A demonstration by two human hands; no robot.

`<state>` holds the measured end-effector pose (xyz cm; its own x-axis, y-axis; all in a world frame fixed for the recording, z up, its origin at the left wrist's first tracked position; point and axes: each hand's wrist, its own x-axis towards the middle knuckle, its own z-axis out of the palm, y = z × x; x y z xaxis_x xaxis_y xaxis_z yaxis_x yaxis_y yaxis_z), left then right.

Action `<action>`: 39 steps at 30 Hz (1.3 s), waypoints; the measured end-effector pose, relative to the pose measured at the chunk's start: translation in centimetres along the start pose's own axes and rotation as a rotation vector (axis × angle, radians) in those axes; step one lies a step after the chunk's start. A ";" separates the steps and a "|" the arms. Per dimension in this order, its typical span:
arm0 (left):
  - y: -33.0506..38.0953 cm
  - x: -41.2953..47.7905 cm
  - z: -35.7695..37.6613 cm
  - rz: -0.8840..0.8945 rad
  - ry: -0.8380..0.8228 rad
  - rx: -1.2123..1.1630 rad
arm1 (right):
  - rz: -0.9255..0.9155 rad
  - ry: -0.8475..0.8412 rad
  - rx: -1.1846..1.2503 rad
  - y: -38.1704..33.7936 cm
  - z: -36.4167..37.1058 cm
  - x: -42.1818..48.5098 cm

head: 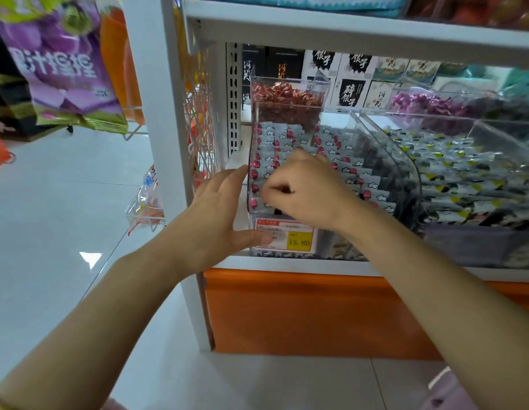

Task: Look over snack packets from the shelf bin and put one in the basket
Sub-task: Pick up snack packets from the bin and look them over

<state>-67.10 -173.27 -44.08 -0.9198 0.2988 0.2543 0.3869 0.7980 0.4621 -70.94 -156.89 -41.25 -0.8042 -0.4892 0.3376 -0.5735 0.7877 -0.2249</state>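
Note:
A clear plastic shelf bin [406, 184] holds several small grey-white snack packets [282, 137] with red dots and cloud prints. My right hand [304, 187] reaches into the bin from the front. Its fingers curl down among the packets and pinch one, though the hand hides most of that packet. My left hand [218, 214] lies flat against the bin's left front corner, fingers straight, thumb on the yellow and red price tag [298, 239]. No basket is in view.
Behind stands a clear box of red-wrapped sweets [286, 102]. To the right is a bin of yellow-marked packets [452, 173]. A white shelf board [346, 31] runs overhead and an orange base panel [316, 315] below. Purple bags [59, 63] hang at the left over the pale floor.

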 end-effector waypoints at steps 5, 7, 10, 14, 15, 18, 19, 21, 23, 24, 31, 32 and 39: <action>0.2 0.1 -0.2 -0.017 0.030 0.005 | 0.054 0.120 0.077 0.9 -0.7 1.9; 0.3 0.0 -0.3 -0.019 0.036 0.003 | 0.012 0.040 -0.059 0.9 -0.4 2.4; 0.5 -0.1 -0.4 -0.024 0.046 -0.011 | -0.004 0.008 -0.135 0.7 0.1 2.9; 1.0 -0.1 -0.6 0.002 0.126 -0.058 | 0.097 0.242 0.255 0.6 -0.9 2.0; 1.1 -0.2 -0.7 0.008 0.157 -0.066 | 0.125 0.335 0.332 0.6 -1.5 1.4; 1.3 -0.1 -0.9 0.012 0.289 -0.079 | 0.173 0.586 0.477 0.7 -3.0 -0.9; 1.4 -0.1 -0.9 0.016 0.336 -0.092 | 0.189 0.640 0.538 0.7 -3.4 -1.7; 2.0 -0.1 -0.8 0.029 0.400 -0.134 | 0.225 0.685 0.706 0.9 -3.9 -3.5; 2.8 -0.2 -0.5 0.014 0.397 -0.198 | 0.291 0.658 0.869 1.1 -4.0 -5.1; 3.1 -0.2 -0.3 -0.006 0.374 -0.244 | 0.334 0.627 0.957 1.2 -3.8 -5.8; 4.0 -0.5 0.0 -0.132 0.183 -0.835 | 0.555 0.434 1.361 1.9 -2.8 -7.8; 4.0 -0.5 0.0 -0.170 0.152 -0.935 | 0.564 0.406 1.364 2.0 -2.8 -7.8; 4.2 0.0 -0.1 -0.347 0.115 -1.341 | 0.648 0.319 1.629 2.3 -2.6 -7.9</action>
<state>-65.48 -169.95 -42.08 -0.9955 0.0943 -0.0020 -0.0308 -0.3042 0.9521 -65.51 -150.31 -42.05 -0.9973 -0.0406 -0.0619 0.0733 -0.4215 -0.9039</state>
